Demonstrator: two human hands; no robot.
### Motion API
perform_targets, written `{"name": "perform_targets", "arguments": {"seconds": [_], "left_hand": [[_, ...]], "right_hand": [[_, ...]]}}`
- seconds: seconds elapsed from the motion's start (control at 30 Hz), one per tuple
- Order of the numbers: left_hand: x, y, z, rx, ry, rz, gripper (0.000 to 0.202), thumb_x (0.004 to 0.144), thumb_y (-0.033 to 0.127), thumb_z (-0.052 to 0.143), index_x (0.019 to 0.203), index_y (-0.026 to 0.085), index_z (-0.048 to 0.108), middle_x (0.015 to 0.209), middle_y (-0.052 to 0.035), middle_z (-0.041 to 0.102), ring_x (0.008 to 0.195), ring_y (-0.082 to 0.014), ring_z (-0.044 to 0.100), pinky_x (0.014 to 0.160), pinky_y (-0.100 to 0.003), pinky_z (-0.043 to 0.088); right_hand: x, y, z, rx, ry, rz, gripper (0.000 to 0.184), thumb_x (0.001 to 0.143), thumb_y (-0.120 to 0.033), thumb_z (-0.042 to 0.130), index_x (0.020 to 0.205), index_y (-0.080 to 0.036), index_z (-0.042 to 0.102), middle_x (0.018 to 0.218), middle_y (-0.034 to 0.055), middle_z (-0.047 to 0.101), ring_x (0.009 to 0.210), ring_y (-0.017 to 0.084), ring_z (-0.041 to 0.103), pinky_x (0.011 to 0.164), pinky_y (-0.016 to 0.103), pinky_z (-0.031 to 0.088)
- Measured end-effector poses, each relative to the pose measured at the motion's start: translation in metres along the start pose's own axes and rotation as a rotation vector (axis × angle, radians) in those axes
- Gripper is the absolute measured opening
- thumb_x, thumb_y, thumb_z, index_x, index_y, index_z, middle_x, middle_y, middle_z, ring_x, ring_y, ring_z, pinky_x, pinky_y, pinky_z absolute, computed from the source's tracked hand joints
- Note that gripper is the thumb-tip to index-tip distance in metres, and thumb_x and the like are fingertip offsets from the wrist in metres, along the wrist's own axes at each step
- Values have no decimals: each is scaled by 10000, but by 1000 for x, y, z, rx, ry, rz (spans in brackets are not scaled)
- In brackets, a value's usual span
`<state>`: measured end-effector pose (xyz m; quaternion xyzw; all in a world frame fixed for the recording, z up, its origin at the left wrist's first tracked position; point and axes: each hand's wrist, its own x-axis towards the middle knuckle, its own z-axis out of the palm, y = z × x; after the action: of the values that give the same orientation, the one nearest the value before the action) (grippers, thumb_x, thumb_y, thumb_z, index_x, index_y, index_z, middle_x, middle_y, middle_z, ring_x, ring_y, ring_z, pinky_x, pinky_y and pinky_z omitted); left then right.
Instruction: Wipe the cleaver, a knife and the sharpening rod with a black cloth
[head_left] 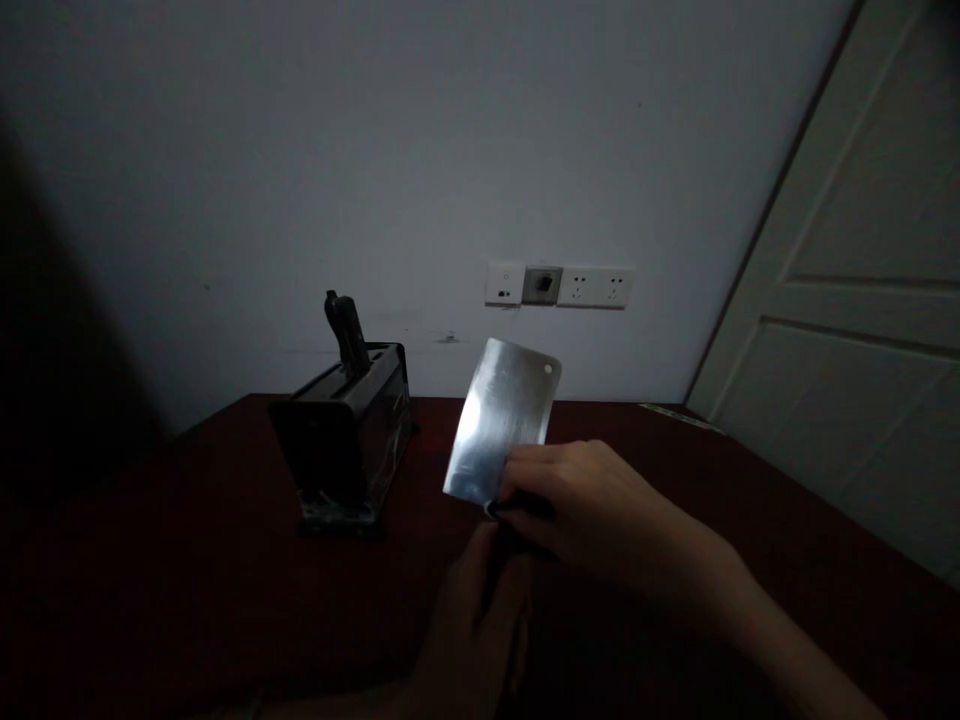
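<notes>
— What's on the hands?
— Both are bare. The right hand (592, 500) and the right forearm (757, 625) are uncovered as far as the picture's edge.
— And the left hand (480, 630)?
— Bare too, but dim in shadow, with details too dark to tell.

Very dim, underexposed throughout. Brightest on wall (300, 150) & door (862, 300): flat grey, no lamp in view. Strong sheen on cleaver (501, 420) blade, esp. lower half. Bench (187, 560) near black, faint dark red only. Heavy black shadow down left edge. Knife block (345, 430) mostly silhouette. Left hand (480, 630) lost in shade, grainy; right hand (600, 510) lit on top. Soft detail overall; door frame leaning w/ wide-angle distortion.
</notes>
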<state>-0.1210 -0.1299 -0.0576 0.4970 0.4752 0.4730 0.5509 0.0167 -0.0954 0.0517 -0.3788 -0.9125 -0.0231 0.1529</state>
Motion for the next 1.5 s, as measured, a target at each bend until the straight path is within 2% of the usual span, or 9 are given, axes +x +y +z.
{"name": "perform_targets", "arguments": {"seconds": [0.13, 0.37, 0.67, 0.83, 0.9, 1.0, 1.07, 1.3, 1.5], "left_hand": [[-1, 0, 1, -60, 6, 15, 446, 769, 425, 598, 1135, 180, 528, 926, -72, 639, 819, -160, 610, 634, -206, 491], [-4, 5, 2, -77, -110, 20, 353, 785, 417, 582, 1044, 177, 580, 702, -27, 617, 615, -125, 582, 506, -188, 449], [-8, 8, 1, -123, -31, -16, 427, 740, 427, 636, 1092, 196, 564, 880, -70, 647, 733, -144, 621, 567, -185, 485], [-8, 8, 3, -186, -58, -49, 366, 733, 470, 631, 973, 196, 595, 731, -28, 624, 594, -109, 588, 445, -156, 436], [-8, 7, 2, -184, -3, -81, 393, 729, 477, 633, 1005, 201, 584, 781, -41, 634, 653, -126, 606, 468, -164, 459], [-9, 3, -2, -158, 84, -71, 440, 683, 410, 701, 1055, 211, 577, 1007, -90, 627, 904, -178, 606, 632, -186, 516], [-9, 1, -3, -148, 86, -41, 444, 671, 386, 714, 1057, 211, 582, 1088, -97, 603, 969, -191, 587, 678, -190, 518], [-10, 7, 2, -145, -7, -33, 285, 727, 434, 651, 887, 201, 611, 742, -24, 610, 688, -117, 588, 593, -167, 494], [-11, 15, 6, -218, -32, -84, 362, 713, 498, 636, 892, 190, 569, 702, 11, 552, 555, -68, 507, 466, -133, 416]], "right_hand": [[3, -2, 4, -57, 16, -6, 66, 804, -199, 540, 799, -190, 605, 798, -5, 649, 607, 107, 551, 506, 264, 248], [-5, -1, -6, 34, -73, 48, 88, 736, -136, 596, 786, -205, 616, 767, -19, 652, 642, 105, 571, 549, 235, 311], [0, -5, -1, -10, -1, 0, 64, 799, -190, 550, 814, -190, 612, 794, -5, 648, 626, 104, 557, 533, 248, 292], [-7, 2, -7, 53, -51, 61, 77, 756, -160, 600, 812, -209, 619, 791, -16, 650, 668, 110, 573, 568, 236, 328], [-8, 2, -9, 67, -61, 82, 86, 751, -149, 604, 807, -212, 623, 793, -16, 652, 669, 108, 575, 572, 233, 334], [-5, -1, -8, 60, -50, 67, 61, 768, -161, 589, 796, -200, 627, 780, -5, 651, 655, 105, 569, 567, 236, 332], [-3, -2, -7, 50, -44, 50, 54, 769, -163, 584, 790, -194, 624, 779, -2, 652, 651, 107, 566, 567, 240, 332], [-9, -3, -10, 100, -85, 102, 79, 755, -144, 594, 794, -205, 627, 764, -6, 654, 647, 108, 572, 556, 226, 342], [-9, -4, -11, 70, -53, 66, 59, 783, -166, 574, 791, -206, 617, 788, -9, 651, 658, 110, 575, 590, 233, 363]]}}
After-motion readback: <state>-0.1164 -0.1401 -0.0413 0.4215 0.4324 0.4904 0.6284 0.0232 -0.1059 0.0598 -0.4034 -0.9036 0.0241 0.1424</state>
